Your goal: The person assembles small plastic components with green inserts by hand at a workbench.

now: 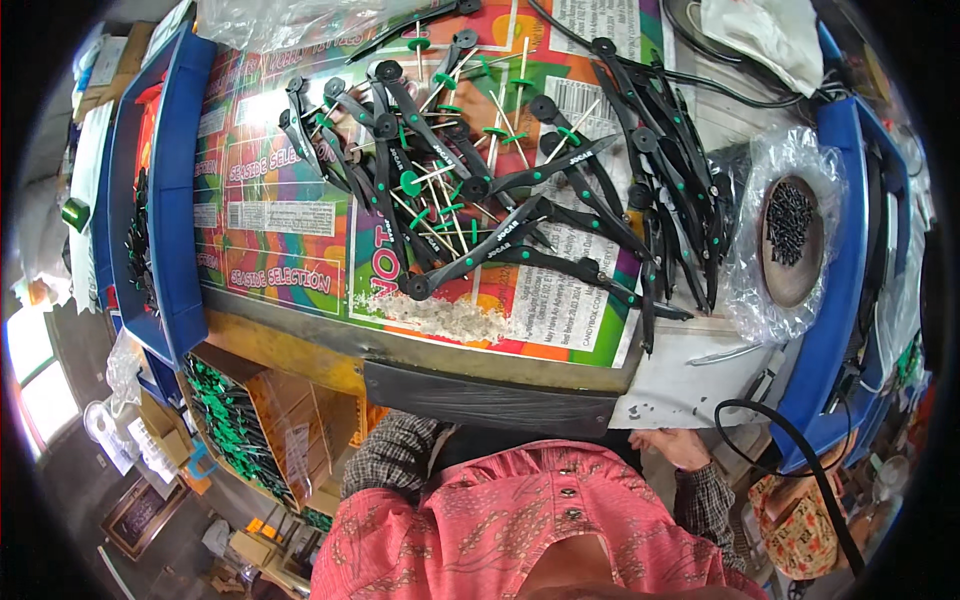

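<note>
My right hand (676, 448) is low at the table's front edge, near a white sheet (670, 385). Its fingertips are partly hidden there, and nothing shows in it. Only the checked sleeve (395, 455) of my left arm appears; the hand itself is out of sight below the table edge. On the table beyond lies a loose heap of black jointed plastic arms (480, 262) with round ends and green dots. White sticks with green discs (410, 182) are mixed among them. More black arms (690, 200) are bunched at the heap's right side.
A brown bowl of small black screws (790, 222) sits in clear plastic. Blue bins stand at left (165, 220) and right (850, 250). Pale grains (440, 318) lie near the front edge. A black cable (800, 440) arches at lower right. A cardboard box (290, 430) holds green-and-black parts.
</note>
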Tool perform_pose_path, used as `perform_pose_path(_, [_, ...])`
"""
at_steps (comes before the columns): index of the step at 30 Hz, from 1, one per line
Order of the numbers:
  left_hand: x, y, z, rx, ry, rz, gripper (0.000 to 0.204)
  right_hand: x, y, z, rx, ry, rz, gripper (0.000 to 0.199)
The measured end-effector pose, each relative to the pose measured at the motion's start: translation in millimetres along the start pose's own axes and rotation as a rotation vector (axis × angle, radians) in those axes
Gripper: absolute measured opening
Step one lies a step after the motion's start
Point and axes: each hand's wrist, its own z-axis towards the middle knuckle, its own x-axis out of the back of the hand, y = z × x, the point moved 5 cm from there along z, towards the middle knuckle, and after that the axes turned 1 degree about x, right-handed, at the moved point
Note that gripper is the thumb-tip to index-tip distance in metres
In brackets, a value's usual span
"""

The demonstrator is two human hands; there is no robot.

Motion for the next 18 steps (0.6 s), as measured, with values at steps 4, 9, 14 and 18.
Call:
perform_pose_path(4, [45.5,-26.0,17.6,-0.001,0.134,0.065,0.030,2.6,35.3,51.2,0.371,-0.053,-0.438,0.028])
perform_pose_path(9, [108.6,-51.5,44.4,-0.053,0.311,0.154,0.030,-22.5,6.4,68.3,0.483,0.004,-0.836,0.035])
perform_pose_path(14, [120.4,-0.6,-8.9,-0.001,0.406,0.056,0.028,-66.2,-5.8,23.8,0.606,0.183,-0.226,0.022])
perform_pose_path(18, [145.7,17.9,-80.1,-0.087,0.722,0.096,0.018,-87.5,3.9,-6.4,0.737,0.261,-0.335,0.021])
